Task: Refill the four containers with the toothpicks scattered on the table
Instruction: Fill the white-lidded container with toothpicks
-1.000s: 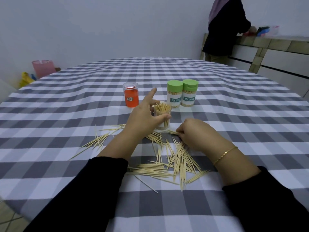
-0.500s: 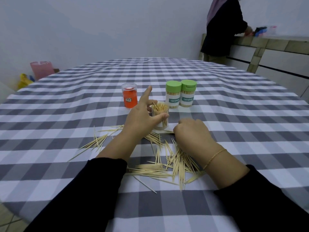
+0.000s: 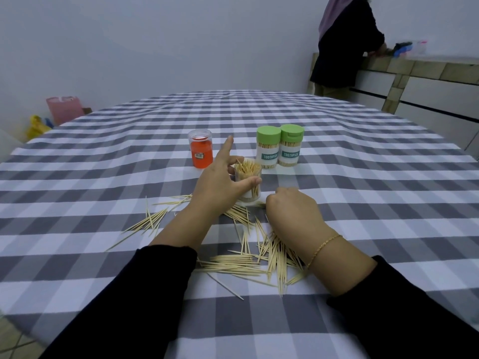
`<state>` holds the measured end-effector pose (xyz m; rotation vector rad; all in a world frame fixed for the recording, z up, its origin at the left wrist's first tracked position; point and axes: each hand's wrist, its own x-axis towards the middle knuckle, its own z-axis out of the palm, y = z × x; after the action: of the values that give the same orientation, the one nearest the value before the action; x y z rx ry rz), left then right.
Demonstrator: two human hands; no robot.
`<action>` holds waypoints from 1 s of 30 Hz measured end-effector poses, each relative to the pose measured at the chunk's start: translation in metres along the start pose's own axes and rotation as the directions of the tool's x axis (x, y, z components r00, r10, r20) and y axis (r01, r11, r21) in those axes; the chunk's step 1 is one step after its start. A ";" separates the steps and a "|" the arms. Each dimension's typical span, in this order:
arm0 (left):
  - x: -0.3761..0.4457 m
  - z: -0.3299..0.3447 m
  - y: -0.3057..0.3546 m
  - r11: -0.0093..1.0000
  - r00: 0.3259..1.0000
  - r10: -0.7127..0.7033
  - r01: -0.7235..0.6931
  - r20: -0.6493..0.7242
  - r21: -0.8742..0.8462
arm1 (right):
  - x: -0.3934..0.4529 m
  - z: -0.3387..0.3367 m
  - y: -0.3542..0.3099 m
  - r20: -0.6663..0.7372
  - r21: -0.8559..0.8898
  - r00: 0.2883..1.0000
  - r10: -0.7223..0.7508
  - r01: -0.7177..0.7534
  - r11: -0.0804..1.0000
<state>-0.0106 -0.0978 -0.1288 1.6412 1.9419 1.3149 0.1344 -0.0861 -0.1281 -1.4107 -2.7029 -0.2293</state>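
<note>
The left hand (image 3: 220, 185) sits at the centre of the frame, its forearm running up from the lower left in a black sleeve. Its thumb and hidden fingers wrap round the open jar (image 3: 248, 182), while the index finger sticks straight up and away. The right hand (image 3: 293, 211) lies just right of centre, knuckles up, fingers curled down onto the surface (image 3: 363, 203) at the jar's foot; whether they pinch any toothpicks cannot be told. A thin gold bracelet (image 3: 322, 248) circles that wrist.

The open jar is clear, round and upright, nearly full of pale wooden sticks whose tips fan out above its rim. The loose toothpicks (image 3: 259, 255) are thin, pointed and light tan: a dense crossed pile lies below centre between the two forearms, and a smaller scatter (image 3: 150, 221) lies left of the left wrist.

Just above centre stand two capped jars (image 3: 280, 149), touching side by side, with smooth green lids and teal labels reading TOOTHPICK. Left of them, apart, is an orange jar (image 3: 201, 149) with a clear lid. A grey and white checked cloth covers the surface.

At the upper right another person (image 3: 344, 42) in dark clothes stands at a tiled counter.
</note>
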 end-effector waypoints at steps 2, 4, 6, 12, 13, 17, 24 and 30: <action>0.000 0.000 0.000 1.000 1.000 0.003 -0.003 -0.004 0.012 | 0.001 0.001 -0.001 -0.006 -0.018 1.000 -0.018 0.018 1.000; 0.000 0.000 0.000 1.000 1.000 0.001 -0.002 0.004 0.027 | 0.002 0.003 0.000 -0.026 -0.027 0.999 -0.026 0.025 0.999; 0.000 0.000 0.000 0.999 1.000 -0.004 0.003 0.017 0.040 | 0.002 0.003 0.003 -0.041 -0.017 0.999 -0.027 0.026 1.000; 0.002 0.001 -0.002 0.997 1.000 -0.003 0.001 0.019 0.081 | 0.003 0.005 0.011 -0.057 0.054 0.997 -0.052 0.055 0.997; 0.002 0.001 -0.002 0.997 1.000 -0.005 0.004 0.019 0.078 | 0.004 0.004 0.012 -0.056 0.062 0.997 -0.050 0.054 0.997; 0.002 0.001 -0.002 0.997 1.000 -0.009 0.008 0.023 0.075 | 0.006 0.000 0.025 -0.022 0.131 1.000 -0.010 0.013 0.991; 0.001 0.001 -0.002 0.997 0.999 -0.009 0.004 0.050 0.082 | 0.022 0.005 0.048 -0.108 0.707 0.978 0.176 -0.049 0.706; -0.005 0.003 0.006 0.999 0.993 0.000 -0.004 0.116 0.032 | 0.028 0.008 0.042 -0.222 0.974 0.823 0.524 0.164 0.154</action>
<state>-0.0033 -0.1009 -0.1275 1.6953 1.9028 1.1672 0.1528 -0.0386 -0.1283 -0.9200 -1.4202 0.9176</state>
